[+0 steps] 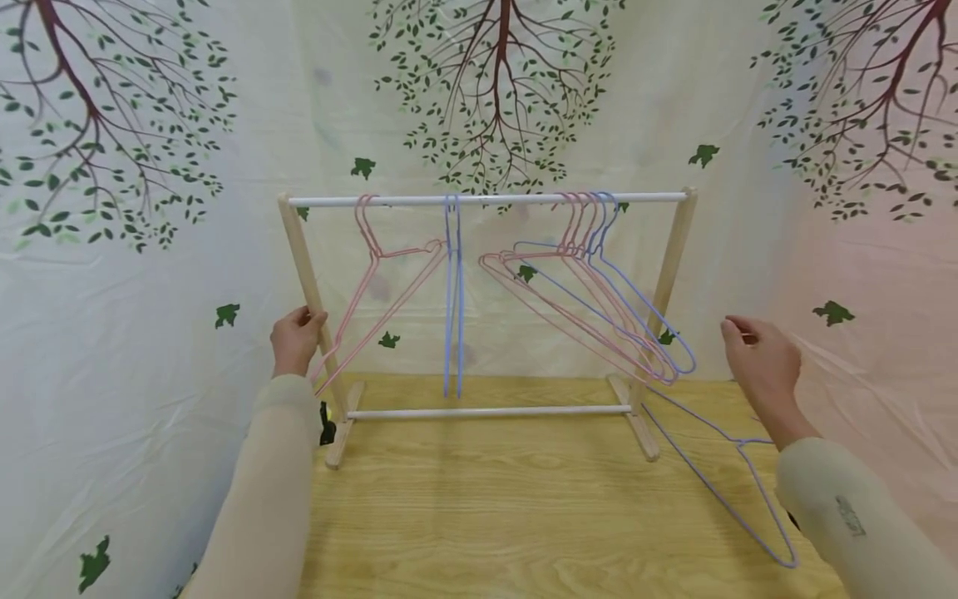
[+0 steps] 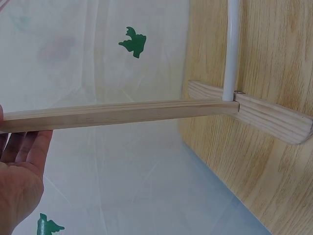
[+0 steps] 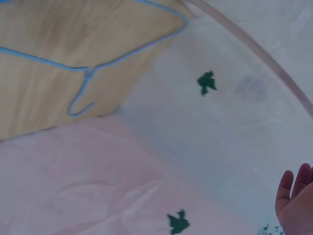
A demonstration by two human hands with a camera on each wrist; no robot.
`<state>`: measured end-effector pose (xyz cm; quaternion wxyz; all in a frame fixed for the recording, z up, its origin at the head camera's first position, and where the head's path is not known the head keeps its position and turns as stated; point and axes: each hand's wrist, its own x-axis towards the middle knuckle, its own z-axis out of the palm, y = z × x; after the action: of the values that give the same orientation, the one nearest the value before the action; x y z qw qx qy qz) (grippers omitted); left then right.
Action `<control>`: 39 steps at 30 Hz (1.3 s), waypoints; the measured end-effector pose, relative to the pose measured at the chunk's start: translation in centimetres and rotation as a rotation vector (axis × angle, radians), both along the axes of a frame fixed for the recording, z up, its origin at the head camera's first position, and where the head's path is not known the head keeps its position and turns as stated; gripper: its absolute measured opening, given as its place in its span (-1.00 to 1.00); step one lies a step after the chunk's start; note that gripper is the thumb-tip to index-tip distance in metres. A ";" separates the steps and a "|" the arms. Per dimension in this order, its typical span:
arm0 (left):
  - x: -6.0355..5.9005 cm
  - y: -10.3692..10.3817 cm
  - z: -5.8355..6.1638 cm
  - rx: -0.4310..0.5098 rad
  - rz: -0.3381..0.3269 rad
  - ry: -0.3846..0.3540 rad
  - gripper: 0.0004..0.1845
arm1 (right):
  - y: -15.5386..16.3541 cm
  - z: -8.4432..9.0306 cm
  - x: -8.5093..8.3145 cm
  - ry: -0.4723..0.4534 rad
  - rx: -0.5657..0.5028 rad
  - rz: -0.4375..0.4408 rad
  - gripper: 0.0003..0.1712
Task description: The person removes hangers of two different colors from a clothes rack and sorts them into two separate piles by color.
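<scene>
My left hand grips the left upright of a wooden clothes rack about midway up. In the left wrist view, the fingers lie against the lower side of that post. Off to the right of the rack, my right hand is raised in the air with loosely bent fingers and nothing in them. Pink hangers hang near the left end of the white top rail. Two blue hangers hang edge-on near the middle, and several pink and blue hangers bunch toward the right.
A blue hanger lies on the wood-grain table at the right, below my right forearm. A white lower bar joins the rack's feet. A small black object sits by the left foot. Tree-printed sheeting surrounds the table.
</scene>
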<state>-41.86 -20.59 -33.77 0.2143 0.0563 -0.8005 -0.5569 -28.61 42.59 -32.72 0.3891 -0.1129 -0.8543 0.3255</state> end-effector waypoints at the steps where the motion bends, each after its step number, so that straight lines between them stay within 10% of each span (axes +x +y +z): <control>1: 0.0 0.0 0.0 0.000 -0.002 -0.001 -0.52 | -0.4 0.5 -0.2 0.010 0.004 0.006 -0.52; 20: 0.1 0.0 0.3 0.011 -0.002 0.004 -0.53 | -6.9 4.2 -2.4 -0.001 0.185 0.243 -0.50; 39: 0.3 0.0 0.5 0.027 -0.028 -0.023 -0.51 | -8.1 4.4 -3.2 -0.070 0.180 0.226 -0.57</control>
<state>-41.61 -20.62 -33.27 0.1964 0.0546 -0.7962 -0.5697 -31.79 34.52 -28.36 0.3286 0.0082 -0.9003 0.2852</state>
